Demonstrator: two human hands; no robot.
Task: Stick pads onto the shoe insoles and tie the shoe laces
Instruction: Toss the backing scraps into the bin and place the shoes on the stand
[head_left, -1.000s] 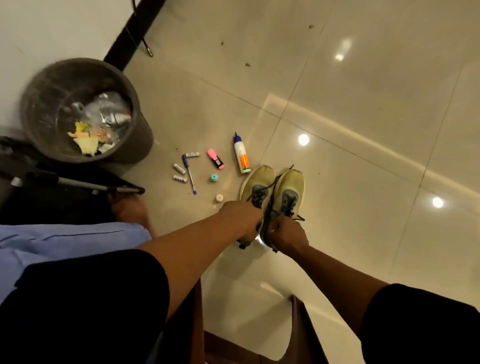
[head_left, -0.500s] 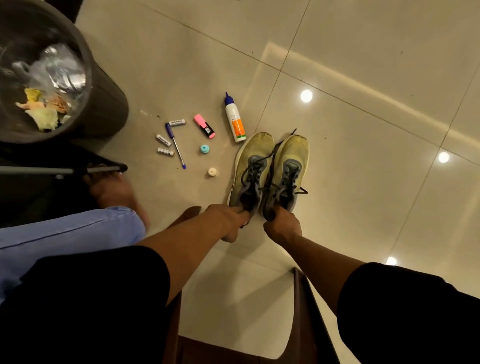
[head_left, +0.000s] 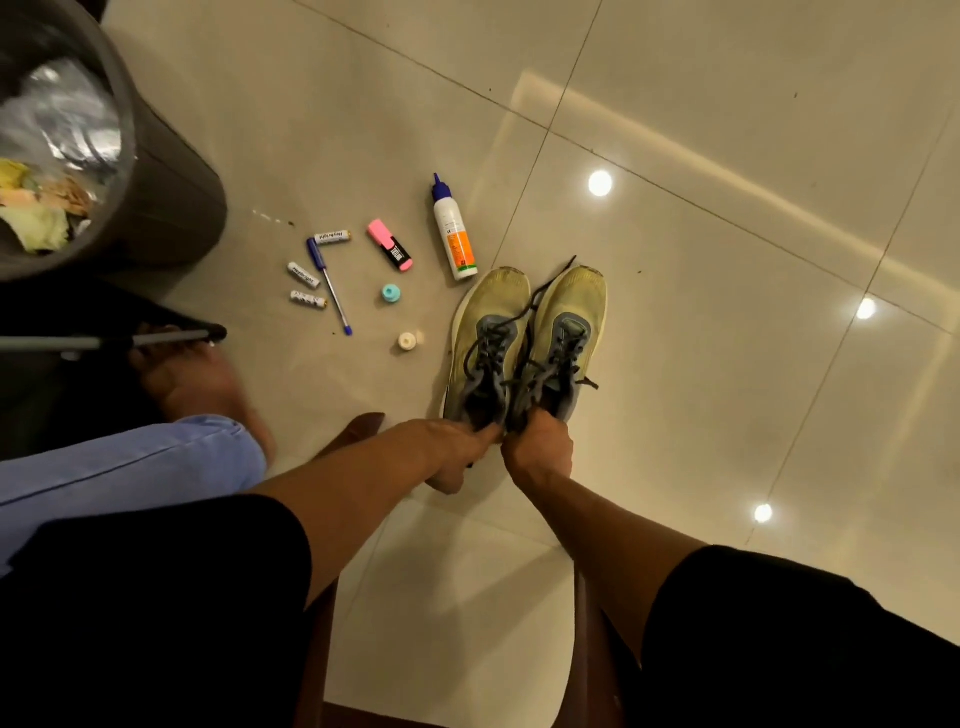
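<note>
Two yellow-green shoes with grey tongues stand side by side on the tiled floor, toes pointing away from me. My left hand (head_left: 460, 449) grips the heel opening of the left shoe (head_left: 491, 332). My right hand (head_left: 537, 447) grips the heel opening of the right shoe (head_left: 569, 325). Dark laces (head_left: 540, 304) hang loose and untied across both shoes. A white glue bottle (head_left: 453, 234) with an orange label lies just beyond the left shoe's toe. The insoles are hidden inside the shoes.
A dark waste bin (head_left: 104, 156) with rubbish stands at the far left. On the floor lie a pink highlighter (head_left: 390, 245), a blue pen (head_left: 328, 285), three small white tubes (head_left: 304, 275), a teal cap (head_left: 390, 292) and a cream cap (head_left: 408, 340). A bare foot (head_left: 192, 382) rests at the left.
The shoes have come down from being held up to standing on the floor, and my hands have slid to their heels. The view has tilted downward.
</note>
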